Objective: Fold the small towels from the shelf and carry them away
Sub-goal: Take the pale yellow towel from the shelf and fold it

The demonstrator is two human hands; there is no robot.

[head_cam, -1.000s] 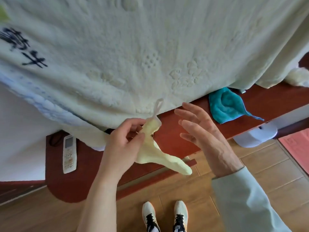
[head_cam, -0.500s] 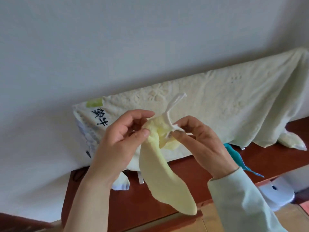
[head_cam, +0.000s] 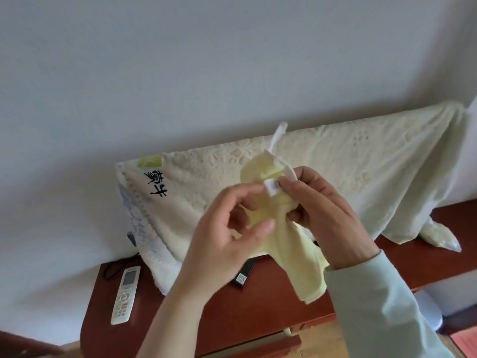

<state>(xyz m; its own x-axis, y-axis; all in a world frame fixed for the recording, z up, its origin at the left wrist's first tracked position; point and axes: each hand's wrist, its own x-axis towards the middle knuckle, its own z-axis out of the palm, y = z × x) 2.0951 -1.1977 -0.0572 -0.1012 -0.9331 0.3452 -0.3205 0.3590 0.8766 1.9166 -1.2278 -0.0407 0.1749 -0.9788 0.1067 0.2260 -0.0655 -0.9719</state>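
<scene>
Regripped since half a second ago: small pale yellow terry towel (head_cam: 304, 275) now bunched closer between both hands, right fingertips shifted onto its white sewn label (head_cam: 273, 187). Far left, on the red-brown wooden shelf (head_cam: 258, 311), a black cable (head_cam: 109, 270) just beside a long white remote control (head_cam: 126, 295) lying flat. Next, left hand (head_cam: 225, 244) raised in front of the shelf, thumb and fingers curled, pinching the towel's left side. Beside that wrist, a small black device with a QR sticker (head_cam: 242, 276) flat on the shelf. Towel held in the air above the shelf, white hanging loop (head_cam: 278, 131) sticking up, loose tail drooping between the wrists. Right hand (head_cam: 330, 218), pale green sleeve (head_cam: 382, 306) at the wrist, pinching the label and the towel's top edge with thumb and forefinger. Behind, a large cream embossed towel (head_cam: 361, 171) with black characters, draped against the wall, hem reaching the shelf. Far right, a white rounded object (head_cam: 428, 311) below the shelf edge.
</scene>
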